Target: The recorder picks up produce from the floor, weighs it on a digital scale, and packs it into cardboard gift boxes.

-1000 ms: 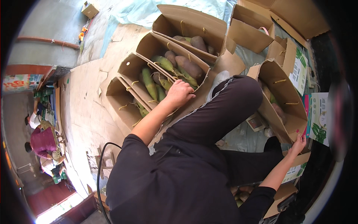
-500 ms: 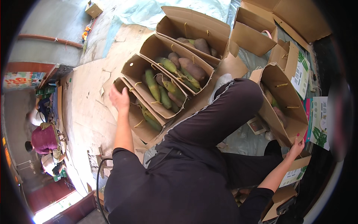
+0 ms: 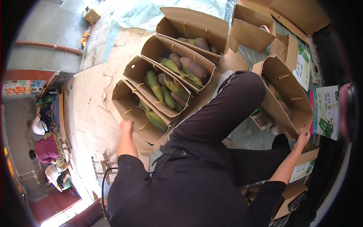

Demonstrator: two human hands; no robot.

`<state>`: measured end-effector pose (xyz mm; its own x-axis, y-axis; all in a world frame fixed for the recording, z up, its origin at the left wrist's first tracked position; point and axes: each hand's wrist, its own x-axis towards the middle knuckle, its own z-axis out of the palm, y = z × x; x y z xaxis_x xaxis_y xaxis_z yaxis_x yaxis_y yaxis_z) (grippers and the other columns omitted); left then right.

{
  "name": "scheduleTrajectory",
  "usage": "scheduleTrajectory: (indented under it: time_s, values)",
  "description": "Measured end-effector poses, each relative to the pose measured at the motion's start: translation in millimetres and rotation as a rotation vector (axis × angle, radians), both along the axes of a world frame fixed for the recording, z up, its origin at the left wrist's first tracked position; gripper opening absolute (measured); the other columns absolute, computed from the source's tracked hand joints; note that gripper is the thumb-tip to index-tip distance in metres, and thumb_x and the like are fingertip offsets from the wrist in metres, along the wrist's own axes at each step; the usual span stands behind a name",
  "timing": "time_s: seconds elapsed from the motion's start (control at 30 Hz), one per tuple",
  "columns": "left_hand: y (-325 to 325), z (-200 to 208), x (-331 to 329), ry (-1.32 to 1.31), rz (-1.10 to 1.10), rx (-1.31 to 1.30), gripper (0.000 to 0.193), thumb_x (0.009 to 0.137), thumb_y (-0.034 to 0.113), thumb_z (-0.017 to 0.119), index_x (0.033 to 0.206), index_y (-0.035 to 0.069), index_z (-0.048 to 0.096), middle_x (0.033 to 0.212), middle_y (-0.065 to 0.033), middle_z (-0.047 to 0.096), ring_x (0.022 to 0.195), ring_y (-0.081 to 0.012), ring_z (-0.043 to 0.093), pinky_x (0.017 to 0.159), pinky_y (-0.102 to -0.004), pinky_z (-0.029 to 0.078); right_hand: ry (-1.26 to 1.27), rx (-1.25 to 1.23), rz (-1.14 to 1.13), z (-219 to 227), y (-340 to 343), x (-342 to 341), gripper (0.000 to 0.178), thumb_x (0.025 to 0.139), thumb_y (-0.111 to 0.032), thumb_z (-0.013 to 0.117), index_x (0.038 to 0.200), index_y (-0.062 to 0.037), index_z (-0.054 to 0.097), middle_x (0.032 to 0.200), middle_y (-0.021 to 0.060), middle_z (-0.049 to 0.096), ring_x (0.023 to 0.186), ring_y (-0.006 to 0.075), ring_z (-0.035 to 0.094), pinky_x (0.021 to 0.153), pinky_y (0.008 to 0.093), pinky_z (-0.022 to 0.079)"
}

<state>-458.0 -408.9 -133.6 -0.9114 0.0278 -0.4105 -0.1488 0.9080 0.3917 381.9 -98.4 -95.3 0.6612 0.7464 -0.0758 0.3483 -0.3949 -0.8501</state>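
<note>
My left hand [image 3: 126, 125] is at the outer side of the leftmost open cardboard box [image 3: 121, 99], low on its wall. Its fingers are foreshortened and partly hidden, so their grip does not show. Inside that box lie long green root vegetables [image 3: 155, 120] that look like radishes. On the other side, my right hand [image 3: 302, 139] pinches the near edge of a tall open box [image 3: 278, 70], fingers closed on the cardboard. Some green and brownish roots [image 3: 278, 94] lie deep in this box, partly hidden by its wall.
More open boxes of roots, including a middle box [image 3: 132, 66] and a far box [image 3: 193, 19], stand close together. A small device [image 3: 261, 120] sits beside my knee. Printed cartons [image 3: 327, 113] are at right. Several people [image 3: 47, 149] are at far left.
My left hand has come down from above the leftmost box's rim to its outer side. That box now shows wider open. My right hand keeps hold of the right box's edge.
</note>
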Motion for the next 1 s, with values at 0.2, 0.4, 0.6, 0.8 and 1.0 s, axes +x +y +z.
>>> scheduleTrajectory:
  time_s: [0.2, 0.4, 0.6, 0.8, 1.0]
  values:
    - [-49.8, 10.9, 21.6, -0.083, 0.183, 0.099, 0.023, 0.073, 0.008, 0.069, 0.087, -0.008, 0.061, 0.078, -0.0182, 0.064, 0.059, -0.0275, 0.063, 0.045, -0.0408, 0.049, -0.064, -0.060, 0.025, -1.9, 9.2, 10.3, 0.050, 0.082, -0.008, 0.065, 0.126, 0.0038, 0.044, 0.118, 0.0127, 0.056, 0.103, 0.0206, 0.055, 0.090, 0.0314, 0.042]
    - [-108.5, 20.6, 17.9, 0.031, 0.319, 0.008, 0.019, 0.073, 0.006, 0.068, 0.084, -0.006, 0.061, 0.072, -0.0158, 0.063, 0.057, -0.0259, 0.062, 0.043, -0.0393, 0.048, -0.076, -0.096, 0.004, 6.6, 3.2, 13.5, 0.051, 0.081, -0.012, 0.067, 0.125, 0.0026, 0.046, 0.118, 0.0127, 0.056, 0.103, 0.0223, 0.056, 0.090, 0.0326, 0.042]
    - [-260.5, -42.9, -34.5, 0.064, 0.204, -0.372, 0.021, 0.074, 0.011, 0.065, 0.086, -0.005, 0.064, 0.082, -0.0187, 0.067, 0.071, -0.0307, 0.066, 0.060, -0.0411, 0.052, 0.029, -0.042, 0.023, 3.8, 0.0, 11.5, 0.047, 0.084, -0.019, 0.066, 0.122, 0.0015, 0.049, 0.116, 0.0108, 0.058, 0.101, 0.0223, 0.057, 0.087, 0.0333, 0.044]
    - [-257.2, -38.2, -53.0, 0.191, 0.570, -0.196, 0.036, 0.075, 0.014, 0.066, 0.107, -0.002, 0.060, 0.105, -0.0220, 0.062, 0.101, -0.0365, 0.058, 0.087, -0.0409, 0.047, 0.129, -0.047, 0.051, -1.0, 2.0, -0.1, 0.051, 0.083, -0.020, 0.067, 0.125, -0.0003, 0.047, 0.117, 0.0111, 0.057, 0.100, 0.0214, 0.058, 0.081, 0.0339, 0.048]
    - [9.1, 74.5, -10.8, 0.920, -0.906, -0.259, 0.070, 0.066, 0.018, 0.074, 0.130, 0.014, 0.046, 0.132, -0.0128, 0.046, 0.126, -0.0296, 0.038, 0.104, -0.0454, 0.030, 0.096, -0.007, 0.004, -5.7, -10.1, 28.3, 0.052, 0.083, -0.020, 0.066, 0.126, 0.0012, 0.046, 0.118, 0.0119, 0.056, 0.101, 0.0220, 0.057, 0.085, 0.0334, 0.045]
